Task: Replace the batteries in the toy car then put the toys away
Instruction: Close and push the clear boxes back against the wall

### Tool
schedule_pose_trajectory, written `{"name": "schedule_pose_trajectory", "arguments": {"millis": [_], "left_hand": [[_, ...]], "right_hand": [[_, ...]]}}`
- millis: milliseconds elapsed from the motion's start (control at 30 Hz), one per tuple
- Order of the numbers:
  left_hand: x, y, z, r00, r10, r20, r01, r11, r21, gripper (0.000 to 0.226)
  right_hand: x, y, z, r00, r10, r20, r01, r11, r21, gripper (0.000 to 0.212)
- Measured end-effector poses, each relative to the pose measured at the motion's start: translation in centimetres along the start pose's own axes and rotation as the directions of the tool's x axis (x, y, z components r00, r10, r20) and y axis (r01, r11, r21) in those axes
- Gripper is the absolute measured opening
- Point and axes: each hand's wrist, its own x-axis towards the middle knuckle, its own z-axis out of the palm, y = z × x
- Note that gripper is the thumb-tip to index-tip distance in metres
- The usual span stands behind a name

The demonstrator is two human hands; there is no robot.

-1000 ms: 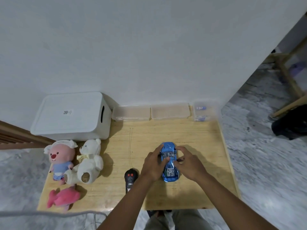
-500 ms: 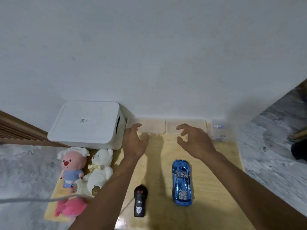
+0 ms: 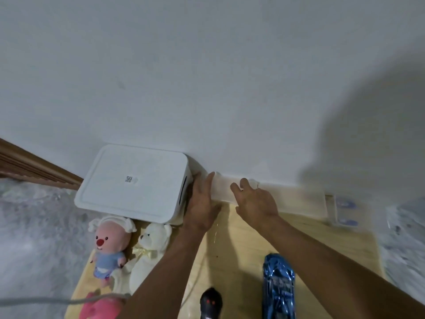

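Observation:
The blue toy car [image 3: 278,288] lies on the wooden table [image 3: 322,245] near its front, under my right forearm. Left of it lies the black remote [image 3: 210,305]. Both my hands are at the back of the table, on a translucent plastic box [image 3: 223,189] by the wall. My left hand [image 3: 202,203] presses flat against the box's left end. My right hand [image 3: 255,201] grips its right end, fingers curled over the far edge. A second translucent box [image 3: 296,199] sits to the right, then a small clear case with blue-labelled batteries [image 3: 345,210].
A white lidded storage bin [image 3: 135,183] stands at the table's back left, touching my left hand. In front of it lie a pink-faced plush [image 3: 110,245], a white bear plush [image 3: 149,252] and a pink plush [image 3: 101,307]. A grey cable [image 3: 57,301] crosses bottom left.
My hands let go of the blue car, reached to the back of the table and closed around the left translucent box. My head moved forward, so the view came closer.

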Motion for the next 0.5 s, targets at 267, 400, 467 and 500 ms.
{"name": "schedule_pose_trajectory", "arguments": {"millis": [267, 400, 467, 500], "left_hand": [[0.2, 0.2, 0.6, 0.988, 0.02, -0.152, -0.026, 0.999, -0.033, 0.093], [-0.1, 0.4, 0.4, 0.987, 0.027, -0.159, -0.035, 0.998, -0.052, 0.092], [-0.3, 0.7, 0.2, 0.99, 0.012, -0.139, -0.023, 0.996, -0.082, 0.094], [-0.4, 0.8, 0.1, 0.991, 0.003, -0.135, -0.015, 0.996, -0.083, 0.097]], "right_hand": [[0.1, 0.7, 0.6, 0.997, 0.067, -0.048, -0.063, 0.995, 0.077, 0.04], [-0.2, 1.7, -1.1, 0.993, 0.095, -0.071, -0.075, 0.966, 0.248, 0.034], [-0.3, 2.3, -1.9, 0.982, 0.148, -0.116, -0.104, 0.942, 0.319, 0.027], [-0.4, 2.6, -2.2, 0.974, 0.176, -0.14, -0.118, 0.932, 0.343, 0.026]]}}
